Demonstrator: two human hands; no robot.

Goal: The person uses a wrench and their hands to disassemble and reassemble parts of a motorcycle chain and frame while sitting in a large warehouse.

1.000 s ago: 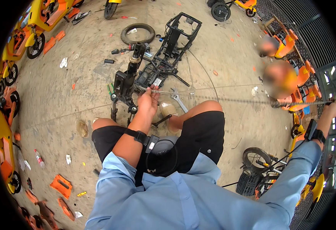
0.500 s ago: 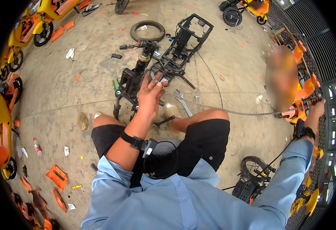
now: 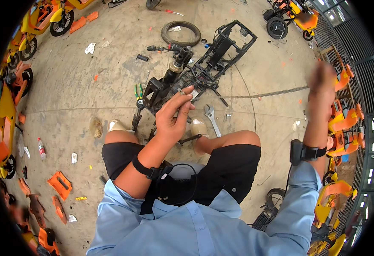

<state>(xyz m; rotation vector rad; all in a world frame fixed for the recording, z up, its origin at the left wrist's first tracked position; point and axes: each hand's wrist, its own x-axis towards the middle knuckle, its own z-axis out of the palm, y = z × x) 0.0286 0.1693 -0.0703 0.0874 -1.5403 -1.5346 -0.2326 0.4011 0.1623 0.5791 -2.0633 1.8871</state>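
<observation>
A long, dark, twisted-looking cable [image 3: 263, 94] stretches taut across to the right from beside a stripped black vehicle frame [image 3: 214, 55]. My right hand [image 3: 322, 85], blurred, is raised at the far right and closed on the cable's far end. In front of the frame's steering column [image 3: 175, 70], my left hand [image 3: 175, 113] has its thumb and fingers pinched together on the cable's near part; the fingers hide most of that grip. An adjustable wrench [image 3: 213, 120] lies on the floor beside my foot. Green-handled pliers [image 3: 139, 91] are at the left of the frame.
A loose tyre [image 3: 180, 33] lies beyond the frame. Yellow scooters [image 3: 46, 19] stand along the left, with more orange and yellow ones [image 3: 342, 117] at the right. Orange panels [image 3: 60, 186] and a plastic bottle [image 3: 41, 148] are on the floor at the left.
My right hand has moved inward and farther from my body, lifting the cable with it. My left hand's fingers have closed up more. The whole view has shifted slightly.
</observation>
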